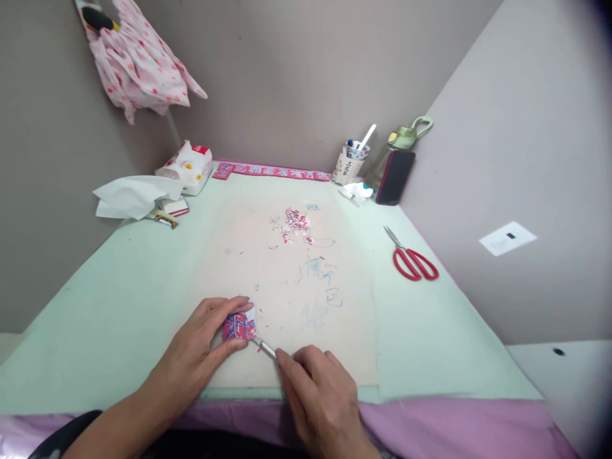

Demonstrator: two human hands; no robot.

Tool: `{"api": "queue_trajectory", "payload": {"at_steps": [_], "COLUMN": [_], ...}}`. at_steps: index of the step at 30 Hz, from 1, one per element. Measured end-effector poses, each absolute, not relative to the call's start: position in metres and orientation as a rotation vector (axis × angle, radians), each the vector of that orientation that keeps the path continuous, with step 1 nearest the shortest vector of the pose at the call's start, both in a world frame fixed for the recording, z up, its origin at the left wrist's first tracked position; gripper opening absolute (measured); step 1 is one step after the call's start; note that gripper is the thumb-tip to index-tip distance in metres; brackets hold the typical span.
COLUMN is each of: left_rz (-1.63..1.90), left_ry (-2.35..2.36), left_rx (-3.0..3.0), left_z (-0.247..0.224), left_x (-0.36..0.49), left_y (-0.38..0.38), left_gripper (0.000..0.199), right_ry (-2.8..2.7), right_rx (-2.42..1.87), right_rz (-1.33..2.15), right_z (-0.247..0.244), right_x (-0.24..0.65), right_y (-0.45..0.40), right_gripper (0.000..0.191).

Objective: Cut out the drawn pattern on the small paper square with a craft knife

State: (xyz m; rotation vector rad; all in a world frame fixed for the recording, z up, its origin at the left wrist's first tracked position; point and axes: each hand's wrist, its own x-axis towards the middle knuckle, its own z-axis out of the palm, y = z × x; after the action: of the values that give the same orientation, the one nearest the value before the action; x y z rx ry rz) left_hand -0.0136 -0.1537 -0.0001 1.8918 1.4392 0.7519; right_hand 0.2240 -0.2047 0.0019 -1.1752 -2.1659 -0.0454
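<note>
A small square piece [238, 326], pink-red with blue strokes and a white part at its upper right, lies on the beige mat [229, 268] near the front of the table. My left hand [205, 338] grips its upper and lower edges between fingers and thumb. In my right hand [318, 386] is a thin silver craft knife [268, 348], held like a pen. Its tip meets the lower right corner of the square. Small pink crumbs lie around that corner. My right hand's fingertips are partly hidden by the hand itself.
Pink and white shavings [297, 221] are heaped on the mat. Red-handled scissors [415, 264] lie at right. Behind stand a phone [396, 178], a bottle [389, 156] and a pen cup [350, 162]. A row of pink tiles [282, 172] lines the back; a tissue pack [187, 167] sits left.
</note>
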Motion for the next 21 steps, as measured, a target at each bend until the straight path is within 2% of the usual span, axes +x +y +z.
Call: {"api": "queue_trajectory", "payload": {"at_steps": [21], "left_rz": [0.757], "left_ry": [1.432], "left_rx": [1.922], "left_z": [-0.0018], "left_x": [-0.015], "left_y": [-0.1522], "left_gripper": [0.041], "right_ry": [-2.139], "right_rx": [-1.232], "right_rz": [0.068], "right_z": [0.0022], "right_x": [0.2199], "right_y": [-0.1979], "right_gripper": [0.027]}}
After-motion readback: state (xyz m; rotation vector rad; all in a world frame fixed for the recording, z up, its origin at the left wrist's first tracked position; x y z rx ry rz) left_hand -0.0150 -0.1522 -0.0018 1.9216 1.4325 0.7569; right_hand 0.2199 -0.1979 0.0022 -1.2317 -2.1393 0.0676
